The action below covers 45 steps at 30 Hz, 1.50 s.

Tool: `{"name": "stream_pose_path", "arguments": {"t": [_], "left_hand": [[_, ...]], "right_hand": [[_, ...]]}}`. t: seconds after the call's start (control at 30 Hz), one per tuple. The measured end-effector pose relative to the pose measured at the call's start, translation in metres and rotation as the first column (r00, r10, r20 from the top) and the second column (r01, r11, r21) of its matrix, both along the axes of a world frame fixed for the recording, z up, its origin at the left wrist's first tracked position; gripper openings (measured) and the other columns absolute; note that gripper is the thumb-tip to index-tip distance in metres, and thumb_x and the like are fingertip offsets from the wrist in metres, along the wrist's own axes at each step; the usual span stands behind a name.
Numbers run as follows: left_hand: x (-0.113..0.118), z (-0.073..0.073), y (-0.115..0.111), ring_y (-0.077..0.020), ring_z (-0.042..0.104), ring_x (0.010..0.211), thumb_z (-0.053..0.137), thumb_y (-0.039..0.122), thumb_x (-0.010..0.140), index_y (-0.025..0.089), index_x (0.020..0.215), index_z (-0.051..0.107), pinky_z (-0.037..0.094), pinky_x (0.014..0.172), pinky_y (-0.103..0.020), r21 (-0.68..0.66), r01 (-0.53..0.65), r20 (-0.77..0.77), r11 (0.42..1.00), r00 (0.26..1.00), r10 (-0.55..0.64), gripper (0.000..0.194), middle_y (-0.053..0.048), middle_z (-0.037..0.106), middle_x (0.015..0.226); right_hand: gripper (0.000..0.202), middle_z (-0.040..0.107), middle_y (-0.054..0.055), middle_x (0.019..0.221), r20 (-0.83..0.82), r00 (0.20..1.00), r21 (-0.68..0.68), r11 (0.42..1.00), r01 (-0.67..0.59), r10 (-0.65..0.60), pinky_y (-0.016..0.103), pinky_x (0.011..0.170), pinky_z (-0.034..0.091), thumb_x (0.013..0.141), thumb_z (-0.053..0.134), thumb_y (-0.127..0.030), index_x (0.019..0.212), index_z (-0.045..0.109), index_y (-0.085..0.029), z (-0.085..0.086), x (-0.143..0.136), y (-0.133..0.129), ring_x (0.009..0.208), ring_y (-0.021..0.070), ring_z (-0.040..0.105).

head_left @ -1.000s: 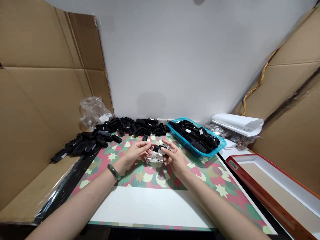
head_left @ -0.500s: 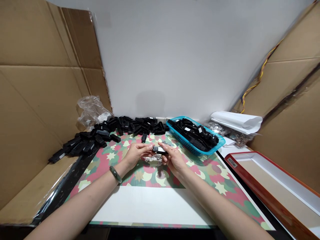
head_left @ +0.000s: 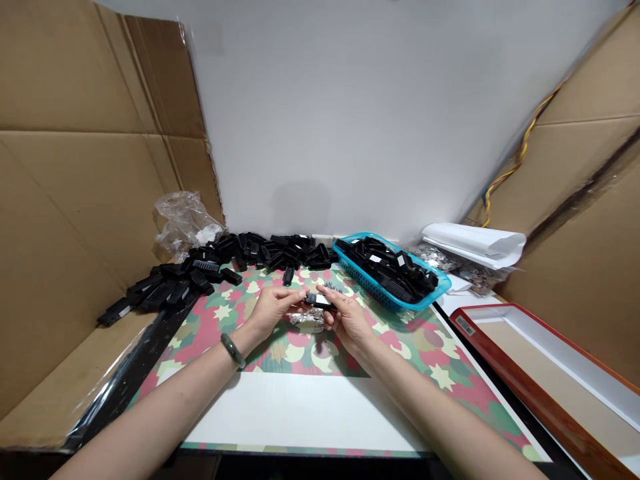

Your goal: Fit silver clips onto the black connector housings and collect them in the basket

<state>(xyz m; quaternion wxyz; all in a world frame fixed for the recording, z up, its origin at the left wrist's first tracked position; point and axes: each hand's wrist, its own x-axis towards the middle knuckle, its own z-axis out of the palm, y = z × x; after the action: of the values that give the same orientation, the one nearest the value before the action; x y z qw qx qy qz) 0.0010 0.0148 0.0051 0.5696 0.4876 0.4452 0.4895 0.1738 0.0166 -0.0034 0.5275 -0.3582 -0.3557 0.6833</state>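
Observation:
Between both hands, above the middle of the patterned mat, is a small black plastic case with a white patch on top. My right hand grips its right end between thumb and fingers. At the left end, the pinched thumb and fingertips of my left hand touch the case; whether a smaller part is between them I cannot make out. Just below the case lies a pile of small shiny metal pieces, partly hidden by the hands. More of these small pieces show behind my right fingers.
Loose black cases are heaped along the wall and down the left side. A blue basket of black cases stands at the back right. Beyond it are bags of metal parts and a white roll. A red-edged box lid lies right.
Almost nothing differs. My left hand and wrist have shifted very slightly to the right; the case and my right hand stay in place.

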Motion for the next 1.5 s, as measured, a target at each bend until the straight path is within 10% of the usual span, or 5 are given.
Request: {"name": "stream_pose_path", "arguments": {"t": [0.77, 1.0, 1.13, 1.3, 1.5], "left_hand": [[-0.008, -0.003, 0.009, -0.0201, 0.069, 0.066, 0.083, 0.049, 0.06, 0.013, 0.098, 0.077, 0.054, 0.054, -0.029, 0.045, -0.166, -0.007, 0.985, 0.986, 0.167, 0.052, -0.014, 0.076, 0.092], [-0.016, -0.011, 0.02, -0.019, 0.067, 0.072, 0.082, 0.054, 0.055, 0.013, 0.089, 0.078, 0.055, 0.059, -0.028, 0.107, -0.283, -0.027, 0.953, 0.958, 0.287, 0.054, -0.012, 0.075, 0.084], [-0.019, -0.016, 0.023, -0.0199, 0.067, 0.07, 0.08, 0.055, 0.058, 0.014, 0.087, 0.078, 0.054, 0.059, -0.029, 0.138, -0.296, -0.07, 0.945, 0.949, 0.308, 0.051, -0.011, 0.076, 0.085], [-0.027, -0.021, 0.031, -0.023, 0.07, 0.077, 0.076, 0.052, 0.064, 0.014, 0.087, 0.079, 0.056, 0.072, -0.035, 0.272, -0.327, -0.13, 0.905, 0.92, 0.371, 0.044, -0.011, 0.077, 0.084], [-0.03, -0.022, 0.032, -0.027, 0.07, 0.088, 0.071, 0.046, 0.072, 0.015, 0.086, 0.079, 0.055, 0.08, -0.038, 0.342, -0.331, -0.245, 0.88, 0.872, 0.423, 0.035, -0.012, 0.078, 0.092]], "right_hand": [[0.033, 0.07, 0.005, 0.09, 0.159, 0.981, 0.282, 0.957, 0.063, -0.111, 0.032, 0.059, 0.055, 0.072, 0.075, -0.038, 0.099, 0.07, -0.018, 0.007, 0.01, 0.005, 0.064, 0.0171, 0.065], [0.03, 0.067, 0.012, 0.114, 0.478, 0.363, 0.855, 0.519, 0.018, -0.8, 0.039, 0.087, 0.048, 0.088, 0.052, -0.021, 0.113, 0.068, -0.019, 0.052, 0.075, 0.049, 0.101, 0.0263, 0.061], [0.037, 0.067, 0.014, 0.119, 0.609, -0.196, 0.734, 0.64, -0.226, -0.769, 0.043, 0.093, 0.04, 0.088, 0.045, -0.011, 0.115, 0.069, -0.018, 0.054, 0.102, 0.08, 0.107, 0.0289, 0.057], [0.028, 0.067, 0.02, 0.115, 0.605, -0.271, 0.708, 0.661, -0.248, -0.749, 0.051, 0.092, 0.036, 0.092, 0.053, -0.028, 0.1, 0.075, -0.012, 0.037, 0.11, 0.097, 0.108, 0.0368, 0.052], [0.025, 0.068, 0.013, 0.117, 0.461, -0.117, 0.805, 0.47, -0.363, -0.88, 0.049, 0.095, 0.034, 0.093, 0.051, -0.028, 0.1, 0.074, -0.019, 0.034, 0.109, 0.086, 0.11, 0.032, 0.051]]}}
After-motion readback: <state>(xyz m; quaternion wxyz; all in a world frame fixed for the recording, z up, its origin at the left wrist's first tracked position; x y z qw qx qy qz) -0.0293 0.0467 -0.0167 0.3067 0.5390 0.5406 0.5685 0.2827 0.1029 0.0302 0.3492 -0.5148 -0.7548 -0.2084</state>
